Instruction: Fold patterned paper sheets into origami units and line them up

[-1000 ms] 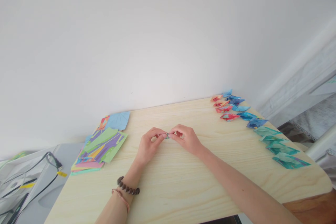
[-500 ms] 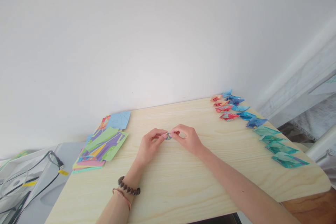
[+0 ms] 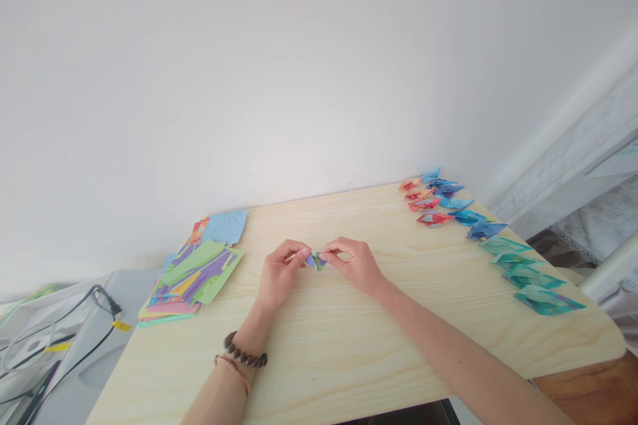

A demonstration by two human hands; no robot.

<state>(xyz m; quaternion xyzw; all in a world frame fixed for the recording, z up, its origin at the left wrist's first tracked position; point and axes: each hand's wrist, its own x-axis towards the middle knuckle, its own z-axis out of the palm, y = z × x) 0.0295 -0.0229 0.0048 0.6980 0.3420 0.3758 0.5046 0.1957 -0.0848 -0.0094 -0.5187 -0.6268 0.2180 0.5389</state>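
A small piece of folded origami paper [image 3: 318, 261], purple-blue and green, is held up over the middle of the wooden table [image 3: 339, 345]. My left hand [image 3: 282, 270] pinches its left end between thumb and fingers. On the opposite end, my right hand [image 3: 353, 263] grips it with thumb and forefinger. Both hands hide parts of the paper, so its full shape is unclear. A beaded bracelet [image 3: 244, 353] and a copper-coloured bangle [image 3: 232, 372] circle my left wrist.
At the left lies a pile of patterned paper sheets [image 3: 199, 272]. Along the right edge stand several folded paper boats in red [image 3: 434, 219], blue [image 3: 486, 231] and green [image 3: 548, 299]. Cables [image 3: 100, 305] lie beyond the table's left side. A white wall [image 3: 299, 80] rises behind.
My left hand has shifted slightly left, away from the right one. More of the folded paper shows between the fingers, its purple-blue side now visible. My right hand has barely moved.
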